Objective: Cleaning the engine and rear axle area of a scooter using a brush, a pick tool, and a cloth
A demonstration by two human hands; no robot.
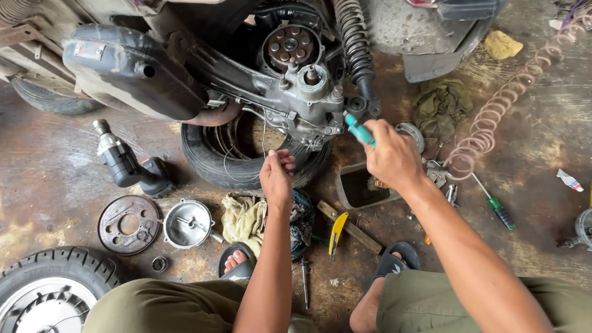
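Observation:
My right hand (391, 155) grips a teal-handled tool (359, 130), its tip held against the grey engine casing (302, 97) of a scooter raised off the floor. My left hand (276, 175) hovers just below the casing with fingers pinched on a thin wire (265, 129) that hangs from it. Behind the left hand a loose black tyre (221, 161) lies flat on the floor. Above the casing are the bare wheel hub (291, 46) and a coil shock absorber (354, 32).
A black exhaust muffler (133, 70) juts out to the left. On the oily concrete lie an impact wrench (125, 166), a brake plate (129, 224), a metal cover (189, 223), rags (245, 219), a green screwdriver (498, 210), a coiled air hose (489, 123), a small tray (358, 188) and a wheel (42, 294).

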